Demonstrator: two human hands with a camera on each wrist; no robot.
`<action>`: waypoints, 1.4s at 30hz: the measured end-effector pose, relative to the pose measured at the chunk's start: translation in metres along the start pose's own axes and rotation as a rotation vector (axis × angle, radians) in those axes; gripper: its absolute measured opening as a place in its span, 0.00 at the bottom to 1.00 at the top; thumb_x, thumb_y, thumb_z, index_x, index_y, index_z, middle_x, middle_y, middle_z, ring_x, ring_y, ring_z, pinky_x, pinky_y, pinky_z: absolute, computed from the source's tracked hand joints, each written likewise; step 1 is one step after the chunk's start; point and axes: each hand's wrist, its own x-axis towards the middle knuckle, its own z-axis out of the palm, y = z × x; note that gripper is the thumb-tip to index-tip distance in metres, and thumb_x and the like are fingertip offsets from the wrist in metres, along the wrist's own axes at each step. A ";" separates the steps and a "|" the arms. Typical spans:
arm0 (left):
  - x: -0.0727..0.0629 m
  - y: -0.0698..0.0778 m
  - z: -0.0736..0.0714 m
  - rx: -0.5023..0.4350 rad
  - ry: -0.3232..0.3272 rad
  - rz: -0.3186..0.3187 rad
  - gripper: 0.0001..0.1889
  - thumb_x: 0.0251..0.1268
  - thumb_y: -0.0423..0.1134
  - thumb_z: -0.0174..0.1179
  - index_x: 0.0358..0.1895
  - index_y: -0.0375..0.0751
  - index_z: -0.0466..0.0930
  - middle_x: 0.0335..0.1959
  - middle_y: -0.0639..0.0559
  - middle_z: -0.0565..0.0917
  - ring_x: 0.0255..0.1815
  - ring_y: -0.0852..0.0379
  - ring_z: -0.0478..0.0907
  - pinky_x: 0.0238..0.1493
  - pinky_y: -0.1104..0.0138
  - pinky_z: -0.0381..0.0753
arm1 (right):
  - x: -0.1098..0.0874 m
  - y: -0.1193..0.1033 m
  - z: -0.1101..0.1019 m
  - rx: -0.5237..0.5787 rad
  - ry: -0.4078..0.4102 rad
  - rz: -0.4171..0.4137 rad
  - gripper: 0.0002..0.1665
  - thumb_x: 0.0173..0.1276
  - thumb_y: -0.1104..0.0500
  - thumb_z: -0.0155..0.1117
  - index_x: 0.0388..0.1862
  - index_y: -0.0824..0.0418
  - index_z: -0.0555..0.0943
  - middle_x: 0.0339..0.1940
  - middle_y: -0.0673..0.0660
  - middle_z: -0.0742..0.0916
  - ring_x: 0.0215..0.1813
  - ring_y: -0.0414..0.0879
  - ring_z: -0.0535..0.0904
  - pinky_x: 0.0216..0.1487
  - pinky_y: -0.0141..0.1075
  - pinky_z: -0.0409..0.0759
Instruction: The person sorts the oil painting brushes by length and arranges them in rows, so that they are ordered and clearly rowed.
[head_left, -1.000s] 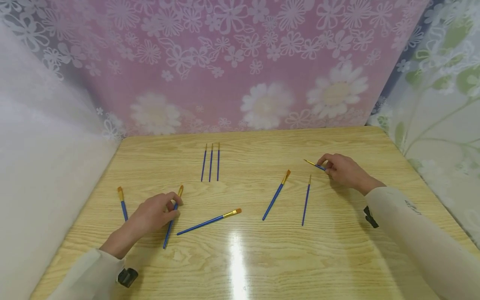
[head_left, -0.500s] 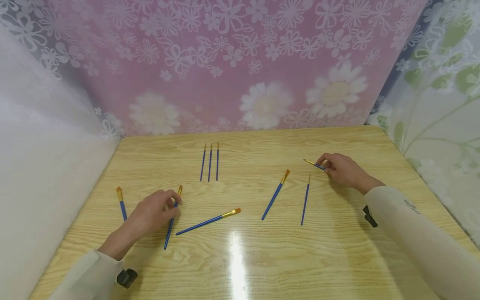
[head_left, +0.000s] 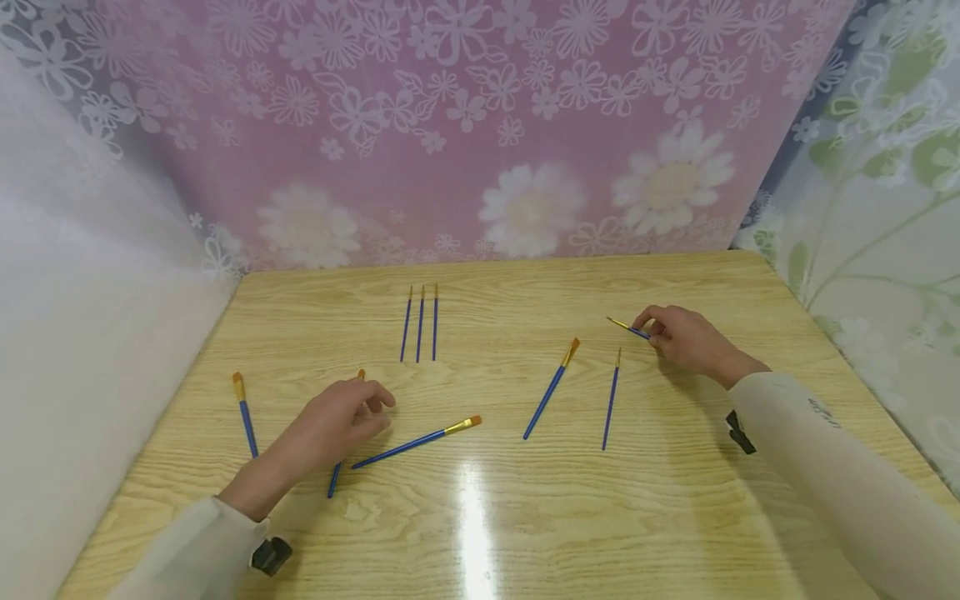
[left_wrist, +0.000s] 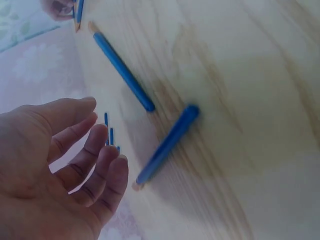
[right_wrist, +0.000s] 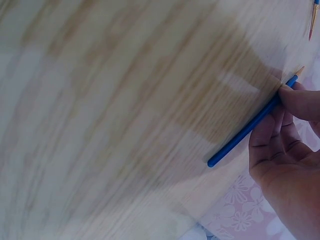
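My right hand [head_left: 693, 340] pinches a thin blue paintbrush [right_wrist: 245, 131] between thumb and fingers. Its gold ferrule and pointed tip stick out to the left in the head view. My left hand [head_left: 333, 425] holds nothing; its fingers are relaxed and lightly bent, as the left wrist view also shows. Beneath that hand lies a blue paintbrush [head_left: 333, 482], mostly hidden, with only its bristle tip and handle end showing. Just right of the fingertips, a flat paintbrush [head_left: 416, 443] lies aslant. Another flat paintbrush [head_left: 246, 421] is left of the hand, its lower end covered by the forearm.
Three thin paintbrushes [head_left: 420, 325] stand side by side in a row toward the back of the wooden table [head_left: 570, 525]. Between the hands lie a flat paintbrush [head_left: 547, 398] and a thin paintbrush [head_left: 611, 404]. A pink floral cloth [head_left: 450, 183] hangs behind the table.
My left hand has let go of the paintbrush under it and moved slightly right, its fingers loosening. My right hand has stayed in place with its thin paintbrush.
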 end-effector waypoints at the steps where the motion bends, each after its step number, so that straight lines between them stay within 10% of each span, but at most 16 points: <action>1: 0.001 0.001 0.002 -0.009 -0.006 0.004 0.10 0.79 0.38 0.65 0.57 0.43 0.87 0.48 0.51 0.88 0.45 0.56 0.84 0.49 0.55 0.84 | 0.000 0.000 0.000 0.000 -0.001 0.001 0.16 0.81 0.71 0.59 0.65 0.67 0.80 0.50 0.68 0.87 0.45 0.54 0.85 0.43 0.47 0.81; 22: 0.005 0.016 0.022 -0.082 -0.168 0.097 0.12 0.79 0.45 0.68 0.60 0.52 0.86 0.46 0.62 0.83 0.44 0.66 0.79 0.44 0.67 0.82 | -0.001 -0.003 -0.001 -0.002 0.007 -0.013 0.16 0.81 0.71 0.59 0.64 0.68 0.80 0.49 0.68 0.88 0.47 0.57 0.86 0.47 0.54 0.84; 42: 0.008 0.027 0.033 0.004 -0.115 0.083 0.04 0.78 0.39 0.69 0.49 0.53 0.87 0.38 0.65 0.83 0.37 0.70 0.76 0.39 0.70 0.78 | -0.001 -0.002 0.000 -0.003 0.007 -0.011 0.16 0.81 0.72 0.59 0.64 0.68 0.80 0.50 0.70 0.88 0.48 0.59 0.87 0.45 0.53 0.85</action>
